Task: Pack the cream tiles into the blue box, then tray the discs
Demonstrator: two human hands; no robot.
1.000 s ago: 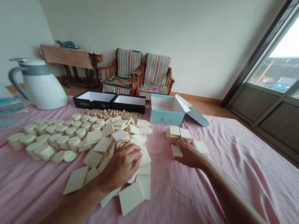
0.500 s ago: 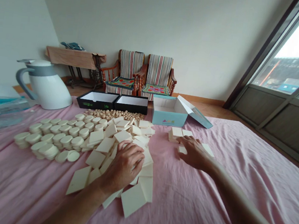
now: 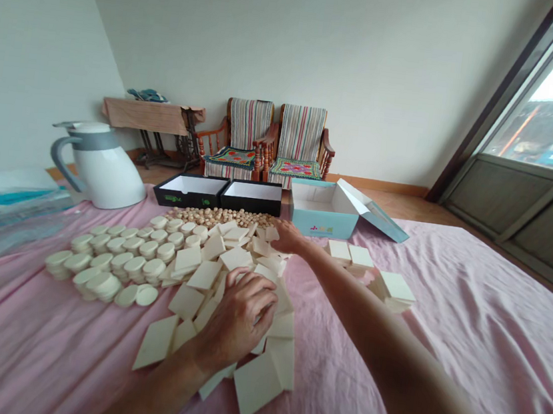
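Pale square tiles lie in a loose, overlapping heap in the middle of the pink cloth. My left hand rests over the heap with its fingers curled; whatever is under them is hidden. At the heap's far right edge my right hand reaches in, fingers apart, beside a small square tile. My right forearm crosses in front of neat stacks of square tiles. Nearer the right, another stack of tiles stands on the cloth.
Round pale discs stand in stacked rows at left. Small wooden beads lie behind them. Two black boxes, a light-blue box with its lid leaning on it, and a white jug line the far side.
My right hand has moved left from the tile stacks to the far right edge of the heap. My left hand stays curled over the heap. The view has shifted slightly.
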